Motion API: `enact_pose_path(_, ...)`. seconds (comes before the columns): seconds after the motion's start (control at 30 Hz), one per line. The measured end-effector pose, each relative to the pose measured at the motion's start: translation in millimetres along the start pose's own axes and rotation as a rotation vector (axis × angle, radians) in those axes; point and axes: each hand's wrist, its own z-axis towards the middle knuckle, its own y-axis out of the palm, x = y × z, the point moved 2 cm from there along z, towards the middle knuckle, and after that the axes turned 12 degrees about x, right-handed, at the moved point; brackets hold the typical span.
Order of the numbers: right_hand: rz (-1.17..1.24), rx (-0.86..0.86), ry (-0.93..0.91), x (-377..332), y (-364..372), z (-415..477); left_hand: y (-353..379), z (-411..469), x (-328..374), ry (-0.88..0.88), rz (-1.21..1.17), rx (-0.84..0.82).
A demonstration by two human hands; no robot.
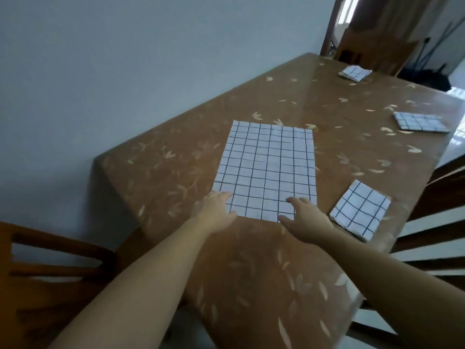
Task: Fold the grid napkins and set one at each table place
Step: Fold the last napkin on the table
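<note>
Grid napkin (266, 170) lies spread flat on the table (251, 268) — light, limp cloth, likely to slip on the glossy top (best pinched at its near corners) — where left hand (214, 210) and right hand (305, 220) rest flat-fingered, clasping nothing.

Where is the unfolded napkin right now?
Head view, centre: the unfolded napkin lies flat on the table, left hand and right hand resting on its near corners, a folded napkin to its right.
</note>
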Motion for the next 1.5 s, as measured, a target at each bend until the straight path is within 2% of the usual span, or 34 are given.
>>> enact_pose_path(0.2,0.006,-0.058,0.046,15.6,34.2,21.7,47.7,25.8,-11.0,0.027,0.076,-0.119)
enact_pose_path(0.43,-0.152,-0.189,0.029,36.2,70.3,35.6,84.9,37.4,-8.8,-0.04,0.128,-0.27)
enact_pose_path(0.63,-0.195,-0.192,-0.029,35.7,76.8,37.3,95.1,39.8,-8.3,-0.042,0.166,-0.245)
enact_pose_path(0.83,-0.167,-0.075,-0.08,38.9,74.6,41.1,92.0,32.7,-4.6,-0.028,0.169,-0.102)
enact_pose_path(1.0,-0.142,0.144,-0.213,36.7,48.8,38.6,77.1,23.4,0.8,-0.058,0.077,0.044)
enact_pose_path(1.13,-0.017,0.337,-0.164,19.6,15.9,35.7,54.9,20.0,5.2,-0.059,0.101,0.124)
enact_pose_path(1.2,0.045,0.414,-0.159,4.7,-2.1,33.2,41.7,19.4,15.1,0.033,0.094,0.126)
enact_pose_path(1.3,0.066,0.441,-0.219,-21.0,-29.7,26.7,23.2,17.8,41.4,0.162,0.001,0.124)
enact_pose_path(1.4,0.064,0.494,-0.259,-41.2,-57.7,13.6,1.6,12.9,54.7,0.132,-0.136,0.27)
enact_pose_path(1.5,0.136,0.524,-0.191,-48.1,-77.9,2.4,-21.3,8.1,56.1,0.085,-0.249,0.327)
